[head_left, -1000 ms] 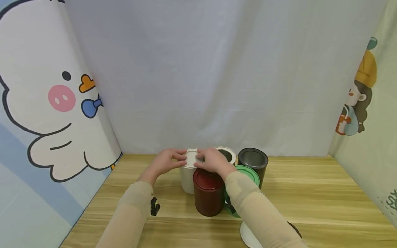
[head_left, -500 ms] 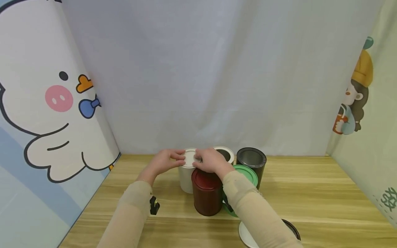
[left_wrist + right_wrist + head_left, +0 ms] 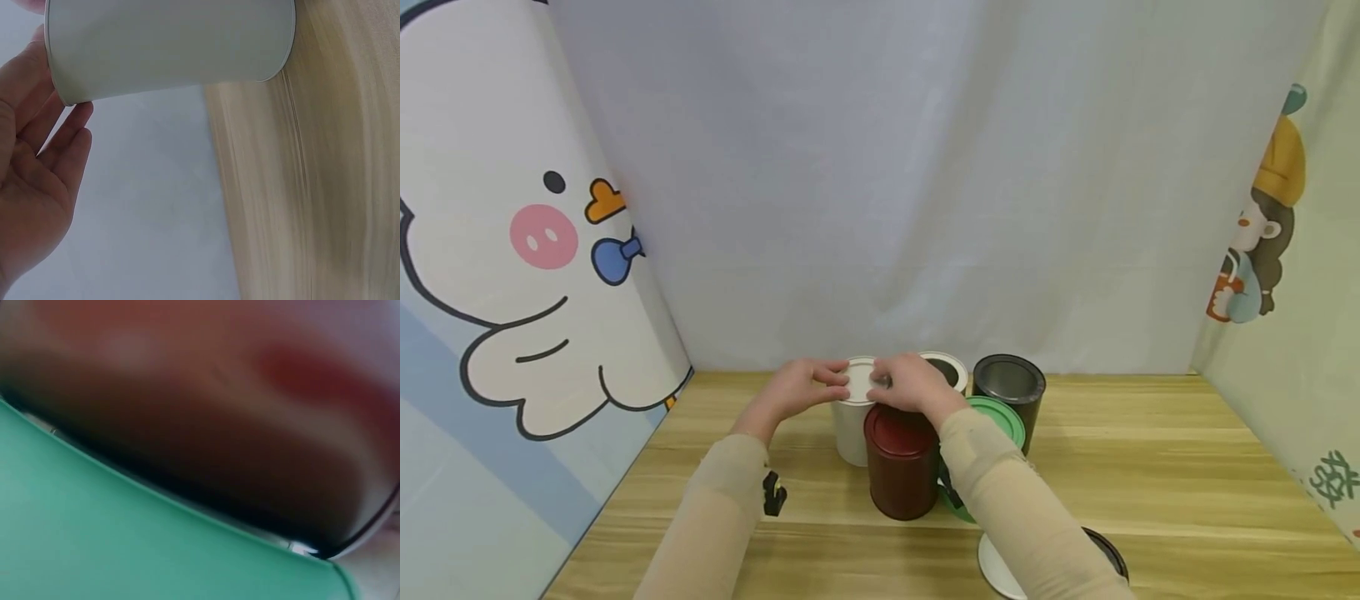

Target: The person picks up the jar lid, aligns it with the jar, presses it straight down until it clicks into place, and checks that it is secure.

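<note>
Looks plain white on the leftmost can [image 3: 852, 435], dark red on the can in front [image 3: 902, 479]. Streaked yellow-brown across the table [image 3: 1150, 475].

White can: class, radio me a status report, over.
Left hand, right hand at opposite sides of its top. White can upright, top closed. Red can in front, partly hiding it.

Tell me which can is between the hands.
The white can at the far left. The white-rimmed can, red can, green can and black can all stand further right.
</note>
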`<action>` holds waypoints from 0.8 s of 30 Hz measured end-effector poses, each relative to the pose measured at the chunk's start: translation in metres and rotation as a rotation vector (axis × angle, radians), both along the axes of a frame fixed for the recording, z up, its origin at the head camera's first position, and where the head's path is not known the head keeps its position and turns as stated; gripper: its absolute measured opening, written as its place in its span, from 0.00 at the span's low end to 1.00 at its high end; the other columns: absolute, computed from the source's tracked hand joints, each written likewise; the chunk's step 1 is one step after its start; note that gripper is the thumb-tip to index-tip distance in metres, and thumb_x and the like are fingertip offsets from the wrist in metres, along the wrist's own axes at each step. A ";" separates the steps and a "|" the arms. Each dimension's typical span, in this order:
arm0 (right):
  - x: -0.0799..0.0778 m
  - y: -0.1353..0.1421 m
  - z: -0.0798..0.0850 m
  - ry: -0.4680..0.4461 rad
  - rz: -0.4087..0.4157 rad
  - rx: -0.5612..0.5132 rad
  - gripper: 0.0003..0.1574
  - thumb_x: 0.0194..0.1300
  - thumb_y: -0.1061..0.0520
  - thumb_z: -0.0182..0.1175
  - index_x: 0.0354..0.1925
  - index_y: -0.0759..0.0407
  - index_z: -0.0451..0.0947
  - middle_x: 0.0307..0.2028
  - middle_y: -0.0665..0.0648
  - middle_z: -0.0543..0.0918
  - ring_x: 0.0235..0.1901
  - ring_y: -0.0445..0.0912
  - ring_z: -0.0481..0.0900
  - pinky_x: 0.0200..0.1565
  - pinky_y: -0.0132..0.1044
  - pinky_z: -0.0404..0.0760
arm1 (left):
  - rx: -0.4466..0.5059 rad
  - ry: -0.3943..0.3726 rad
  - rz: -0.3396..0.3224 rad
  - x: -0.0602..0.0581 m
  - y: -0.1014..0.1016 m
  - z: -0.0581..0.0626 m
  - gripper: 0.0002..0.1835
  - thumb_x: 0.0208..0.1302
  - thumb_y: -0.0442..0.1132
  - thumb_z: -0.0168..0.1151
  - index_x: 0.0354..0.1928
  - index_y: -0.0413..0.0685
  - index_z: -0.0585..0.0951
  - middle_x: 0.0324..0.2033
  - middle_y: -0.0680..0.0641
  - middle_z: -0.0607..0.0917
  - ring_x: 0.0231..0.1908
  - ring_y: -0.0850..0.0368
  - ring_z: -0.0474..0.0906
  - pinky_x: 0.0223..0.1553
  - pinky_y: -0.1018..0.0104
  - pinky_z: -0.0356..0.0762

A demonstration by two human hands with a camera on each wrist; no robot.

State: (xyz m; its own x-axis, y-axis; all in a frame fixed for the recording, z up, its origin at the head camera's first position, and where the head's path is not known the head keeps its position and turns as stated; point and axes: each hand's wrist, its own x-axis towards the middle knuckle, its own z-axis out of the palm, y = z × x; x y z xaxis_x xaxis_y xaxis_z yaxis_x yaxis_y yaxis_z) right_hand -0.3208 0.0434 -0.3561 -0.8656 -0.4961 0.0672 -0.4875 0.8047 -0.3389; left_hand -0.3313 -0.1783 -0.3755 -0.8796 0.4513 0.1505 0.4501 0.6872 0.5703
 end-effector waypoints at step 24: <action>0.002 -0.003 0.001 -0.012 -0.009 -0.017 0.20 0.68 0.50 0.64 0.56 0.55 0.83 0.65 0.55 0.75 0.61 0.53 0.75 0.58 0.45 0.76 | 0.020 -0.012 -0.014 0.001 -0.001 0.003 0.18 0.61 0.42 0.71 0.49 0.38 0.86 0.61 0.45 0.79 0.64 0.44 0.70 0.64 0.51 0.68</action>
